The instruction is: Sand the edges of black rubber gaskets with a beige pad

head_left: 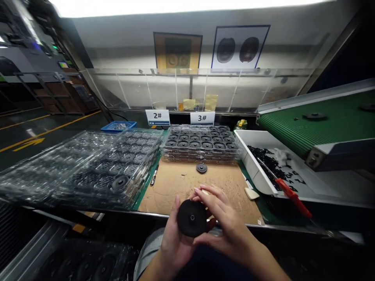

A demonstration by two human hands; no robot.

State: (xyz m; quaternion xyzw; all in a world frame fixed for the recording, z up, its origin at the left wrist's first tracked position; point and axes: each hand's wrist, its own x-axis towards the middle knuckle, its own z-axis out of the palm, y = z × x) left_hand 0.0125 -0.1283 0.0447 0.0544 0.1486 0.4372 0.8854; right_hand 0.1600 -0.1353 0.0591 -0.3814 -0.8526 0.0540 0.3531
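A round black disc point(187, 226) with a small hole at its centre is held up between my two hands, over the table's front edge. My left hand point(174, 244) cups it from the left and below, thumb against its rim. From the right, my right hand point(221, 218) grips the rim with its thumb below and its fingers over the top. What lies behind the disc is hidden. A second black disc point(201, 168) lies flat on the cardboard sheet point(166, 191) beyond my hands.
Behind the cardboard stands a stack of clear trays point(202, 154) with black parts. Other clear trays point(117, 156) fill the left, one disc point(120, 182) in a corner pocket. At right are a white bin point(254, 171) of small black pieces, a red-handled tool point(293, 197) and a green conveyor point(336, 113).
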